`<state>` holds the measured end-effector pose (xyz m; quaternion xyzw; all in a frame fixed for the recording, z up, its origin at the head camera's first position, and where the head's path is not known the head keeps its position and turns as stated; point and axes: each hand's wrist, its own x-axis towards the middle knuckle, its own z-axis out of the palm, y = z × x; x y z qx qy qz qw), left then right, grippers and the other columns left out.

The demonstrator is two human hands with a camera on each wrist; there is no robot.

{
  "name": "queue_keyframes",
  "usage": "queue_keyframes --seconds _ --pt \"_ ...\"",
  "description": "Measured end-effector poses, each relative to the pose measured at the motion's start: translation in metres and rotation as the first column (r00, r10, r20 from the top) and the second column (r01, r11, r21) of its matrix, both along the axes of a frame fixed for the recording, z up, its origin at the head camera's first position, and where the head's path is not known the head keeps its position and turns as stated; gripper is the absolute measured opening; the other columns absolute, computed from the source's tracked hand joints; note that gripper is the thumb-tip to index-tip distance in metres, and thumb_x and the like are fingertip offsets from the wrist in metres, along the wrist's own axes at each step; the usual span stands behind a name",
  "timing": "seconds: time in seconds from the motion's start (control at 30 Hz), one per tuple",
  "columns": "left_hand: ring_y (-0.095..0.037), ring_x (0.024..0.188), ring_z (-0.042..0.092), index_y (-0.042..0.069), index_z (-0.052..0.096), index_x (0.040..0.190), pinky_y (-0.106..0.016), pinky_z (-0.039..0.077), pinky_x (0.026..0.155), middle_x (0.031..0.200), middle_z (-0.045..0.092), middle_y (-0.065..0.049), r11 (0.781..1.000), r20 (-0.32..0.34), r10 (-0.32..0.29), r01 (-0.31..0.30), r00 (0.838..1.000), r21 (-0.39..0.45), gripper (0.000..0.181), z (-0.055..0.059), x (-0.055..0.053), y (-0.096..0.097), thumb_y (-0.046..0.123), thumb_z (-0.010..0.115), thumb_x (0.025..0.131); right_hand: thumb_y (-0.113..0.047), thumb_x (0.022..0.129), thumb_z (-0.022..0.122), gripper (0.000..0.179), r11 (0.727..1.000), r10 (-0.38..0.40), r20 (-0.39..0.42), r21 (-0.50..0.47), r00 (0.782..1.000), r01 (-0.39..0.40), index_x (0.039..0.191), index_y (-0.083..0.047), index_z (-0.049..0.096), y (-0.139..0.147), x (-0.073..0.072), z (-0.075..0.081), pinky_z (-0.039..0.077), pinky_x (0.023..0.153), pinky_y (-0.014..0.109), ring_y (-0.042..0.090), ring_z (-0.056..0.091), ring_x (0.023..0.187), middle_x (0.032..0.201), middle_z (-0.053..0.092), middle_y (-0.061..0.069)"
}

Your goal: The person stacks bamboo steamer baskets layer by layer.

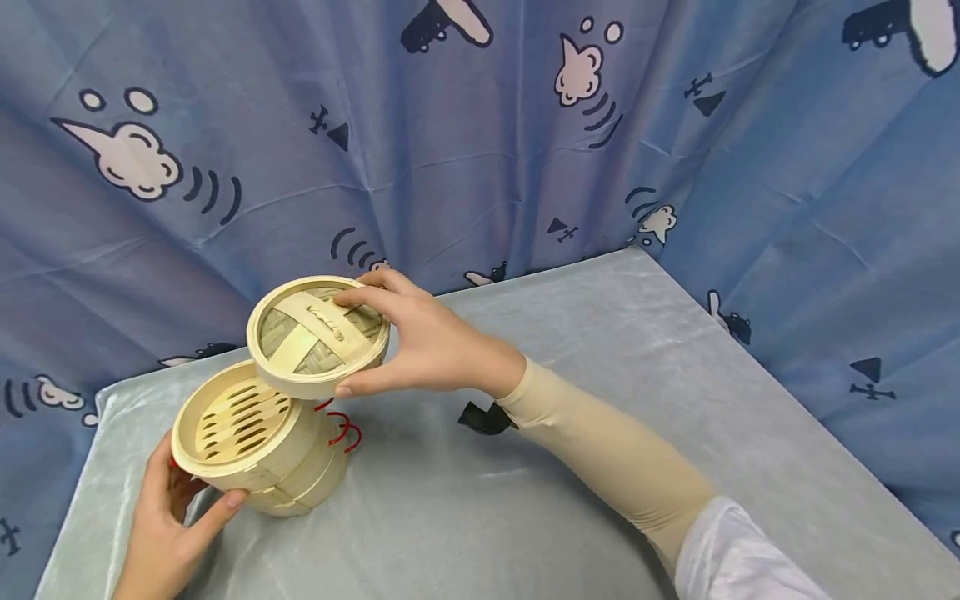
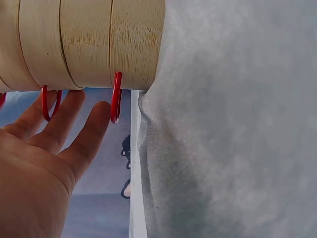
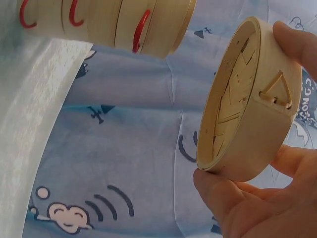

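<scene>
A round bamboo steamer [image 1: 300, 467] of stacked tiers stands on the left of the table, its slatted inner floor [image 1: 243, 417] in view from above. Red rings [image 2: 116, 99] hang at its side. My left hand [image 1: 168, 521] holds the steamer's near left side, thumb in front and fingers round the left; in the left wrist view the fingertips lie close to its wall. Up and to the right, my right hand [image 1: 420, 337] grips the woven steamer lid [image 1: 318, 333] by its rim, tilted and apart from the tiers in the right wrist view.
A grey cloth [image 1: 570, 500] covers the table. Behind it and on the right hangs a blue patterned curtain [image 1: 465, 167]. A black strap [image 1: 486, 418] shows beside the right wrist. The table's back edge runs close behind the steamer.
</scene>
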<state>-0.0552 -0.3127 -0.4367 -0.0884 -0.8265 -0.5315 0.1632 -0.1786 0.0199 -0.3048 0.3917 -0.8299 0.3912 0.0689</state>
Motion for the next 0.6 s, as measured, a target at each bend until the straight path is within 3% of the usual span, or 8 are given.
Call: queue_keyframes --seconds 0.27,0.6 --pt "-0.014 0.117 0.053 0.01 0.026 0.157 -0.014 0.044 0.091 0.139 0.05 -0.01 1.0 -0.006 -0.001 0.001 1.0 -0.007 0.108 0.0 -0.001 -0.001 -0.027 0.074 0.067 -0.069 0.065 0.08 0.089 0.998 0.02 0.01 0.061 1.0 -0.021 0.139 -0.026 0.055 -0.022 0.003 0.002 0.039 0.098 0.017 0.002 0.04 0.121 0.136 0.04 -0.008" --pt "-0.015 0.116 0.054 0.016 0.024 0.158 -0.016 0.045 0.092 0.137 0.05 -0.01 1.0 0.04 0.011 -0.011 0.999 0.004 0.11 0.003 -0.001 -0.001 -0.026 0.073 0.069 -0.072 0.067 0.077 0.091 0.982 0.065 0.027 0.177 0.998 -0.068 0.142 -0.028 0.051 -0.052 0.008 -0.001 0.037 0.097 0.016 0.003 0.041 0.119 0.139 0.038 -0.005"
